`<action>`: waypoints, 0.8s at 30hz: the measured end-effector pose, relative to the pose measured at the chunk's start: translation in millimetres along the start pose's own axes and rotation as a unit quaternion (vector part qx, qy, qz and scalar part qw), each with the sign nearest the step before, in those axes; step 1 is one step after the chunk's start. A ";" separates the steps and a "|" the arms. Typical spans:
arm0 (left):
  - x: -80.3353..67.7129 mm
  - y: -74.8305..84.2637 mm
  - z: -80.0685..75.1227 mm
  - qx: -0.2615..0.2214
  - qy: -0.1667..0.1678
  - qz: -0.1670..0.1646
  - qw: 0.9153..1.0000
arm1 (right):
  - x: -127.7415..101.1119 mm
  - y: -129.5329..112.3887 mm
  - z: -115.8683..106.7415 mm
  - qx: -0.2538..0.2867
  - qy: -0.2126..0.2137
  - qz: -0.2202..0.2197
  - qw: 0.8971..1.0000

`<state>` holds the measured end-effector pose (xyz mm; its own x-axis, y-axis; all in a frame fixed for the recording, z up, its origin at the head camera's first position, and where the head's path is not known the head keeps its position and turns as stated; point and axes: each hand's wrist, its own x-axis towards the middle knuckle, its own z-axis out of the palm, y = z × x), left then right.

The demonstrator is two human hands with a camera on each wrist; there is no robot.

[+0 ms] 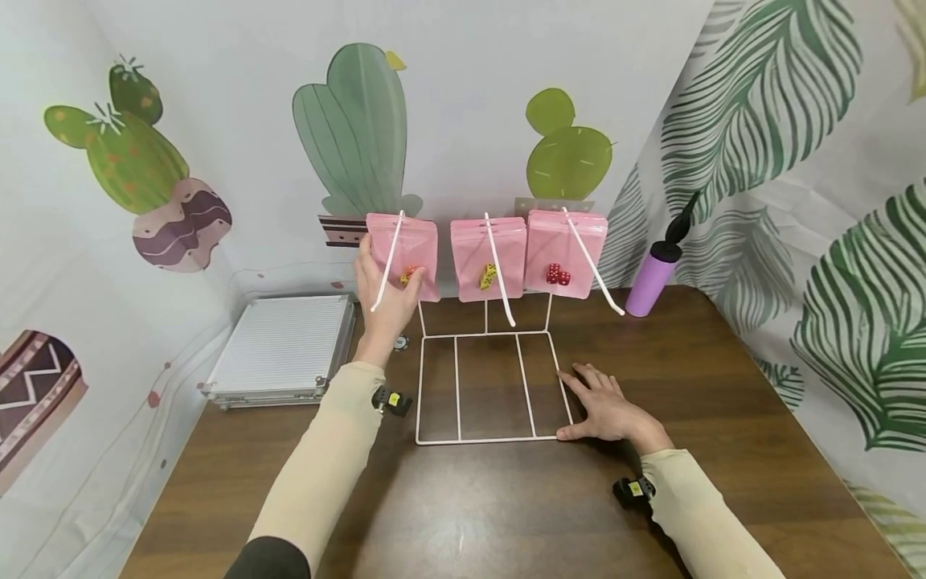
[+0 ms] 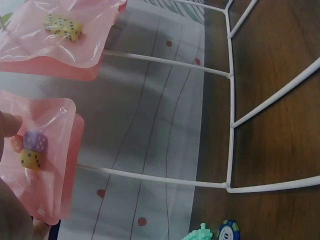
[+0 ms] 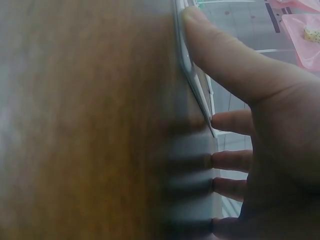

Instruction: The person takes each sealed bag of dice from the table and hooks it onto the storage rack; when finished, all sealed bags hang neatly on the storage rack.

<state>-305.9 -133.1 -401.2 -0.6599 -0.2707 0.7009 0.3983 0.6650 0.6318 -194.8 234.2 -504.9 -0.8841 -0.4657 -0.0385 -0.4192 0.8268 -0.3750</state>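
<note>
A white wire display rack (image 1: 477, 441) stands on the table with three hooks. From its left hook hang pink zip bags (image 1: 415, 233), the front one showing orange, purple and yellow dice (image 2: 31, 159). My left hand (image 1: 383, 318) pinches these bags at their left side, thumb in front and fingers behind. On the middle hook are pink bags (image 1: 469, 245) with yellow dice; the right hook carries pink bags (image 1: 538, 241) with red dice. My right hand (image 1: 604, 408) rests with spread fingers at the rack base's front right corner, thumb against the wire.
A silver ribbed case (image 1: 289, 338) lies at the left, close to the left forearm. Between it and the rack sit a poker chip (image 1: 401, 342) and a small turquoise piece (image 2: 200, 233). A purple hand pump (image 1: 651, 281) stands at the back right by the wall cloth.
</note>
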 end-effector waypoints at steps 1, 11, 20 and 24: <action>0.0 0.1 0.6 0.002 0.002 0.001 1.000 | -0.3 -0.1 -0.1 0.000 0.000 0.001 1.000; -5.4 -0.3 -2.6 0.039 0.027 -0.009 0.999 | 0.3 -0.3 -1.1 -0.001 0.002 -0.001 1.000; -11.2 -3.1 -8.3 0.032 0.003 -0.002 0.999 | -1.1 0.7 -0.6 0.001 -0.002 0.000 1.000; -13.6 -1.2 -14.4 0.026 -0.014 0.004 1.000 | -1.8 0.0 -1.8 0.004 -0.003 -0.001 1.000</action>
<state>-288.2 -140.2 -406.6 -0.6741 -0.2461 0.6964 0.3709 0.7026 0.6073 -193.6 235.6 -503.1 -0.8820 -0.4692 -0.0440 -0.4191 0.8236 -0.3821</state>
